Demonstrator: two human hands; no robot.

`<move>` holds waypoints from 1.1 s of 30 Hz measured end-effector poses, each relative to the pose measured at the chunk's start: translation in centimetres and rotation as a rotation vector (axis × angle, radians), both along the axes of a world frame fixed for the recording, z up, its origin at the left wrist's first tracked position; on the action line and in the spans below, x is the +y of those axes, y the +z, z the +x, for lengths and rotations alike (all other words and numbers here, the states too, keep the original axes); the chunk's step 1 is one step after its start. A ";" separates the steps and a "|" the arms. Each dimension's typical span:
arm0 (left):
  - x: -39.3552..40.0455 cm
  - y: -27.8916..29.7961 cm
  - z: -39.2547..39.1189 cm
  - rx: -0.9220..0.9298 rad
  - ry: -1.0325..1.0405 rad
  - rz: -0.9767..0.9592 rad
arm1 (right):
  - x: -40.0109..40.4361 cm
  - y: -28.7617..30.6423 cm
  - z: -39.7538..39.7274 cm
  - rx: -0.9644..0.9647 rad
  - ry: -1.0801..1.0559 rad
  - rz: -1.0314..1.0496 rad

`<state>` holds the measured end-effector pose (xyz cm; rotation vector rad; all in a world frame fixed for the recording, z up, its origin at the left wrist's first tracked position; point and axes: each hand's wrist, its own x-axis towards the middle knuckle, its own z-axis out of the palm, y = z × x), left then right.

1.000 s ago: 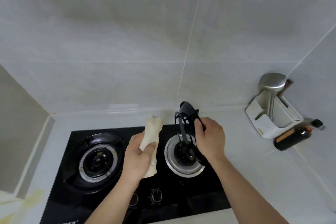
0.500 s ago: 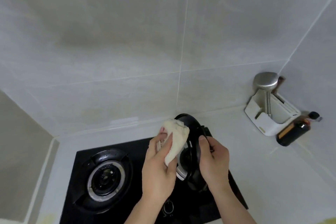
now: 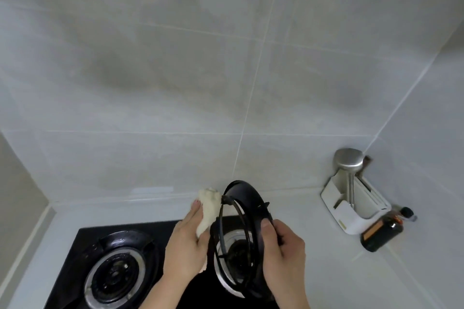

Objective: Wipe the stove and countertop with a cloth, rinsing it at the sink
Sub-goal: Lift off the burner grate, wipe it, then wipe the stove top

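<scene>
Right hand [image 3: 283, 246] grips the black pan support [image 3: 242, 213], fingers and thumb curled round its right rim, holding it tilted on edge above the right burner [image 3: 232, 258] of the stove [image 3: 82, 236]. Left hand [image 3: 187, 243] holds the bunched cream cloth [image 3: 207, 208], fingers wrapped around it, the cloth's upper end touching the support's left edge. Left burner [image 3: 114, 275] has its own support seated. Countertop [image 3: 301, 211] runs to the right; a white utensil holder [image 3: 351, 211] and dark bottle [image 3: 383, 232] stand far right, well apart from the hands. Sink not in view. Risks, as judged: the support is held on one side only, so hard cloth pressure could twist it loose and drop it onto the glass hob. A loose fold could snag on a prong. Reseated crooked, it would sit unstable.
</scene>
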<state>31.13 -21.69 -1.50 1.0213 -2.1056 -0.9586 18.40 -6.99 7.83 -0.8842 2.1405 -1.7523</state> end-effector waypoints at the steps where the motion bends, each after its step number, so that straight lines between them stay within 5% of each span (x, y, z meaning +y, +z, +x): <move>1: -0.2 -0.5 -0.2 -0.008 0.005 0.014 | -0.1 0.5 -0.2 -0.002 -0.017 -0.019; 12: 3.5 -2.0 -1.5 0.090 -0.087 0.132 | -5.3 3.1 -2.2 0.046 -0.186 -0.196; 18: 6.1 1.5 -2.2 0.150 -0.125 0.010 | -6.8 0.5 -2.3 0.073 -0.232 -0.140; 27: 1.5 5.5 -0.9 -0.022 0.037 -0.193 | -5.7 -2.1 -0.1 0.335 -0.109 -0.038; 33: -2.2 4.0 -1.8 -0.106 0.050 -0.100 | -4.9 -1.1 0.8 0.382 -0.046 -0.058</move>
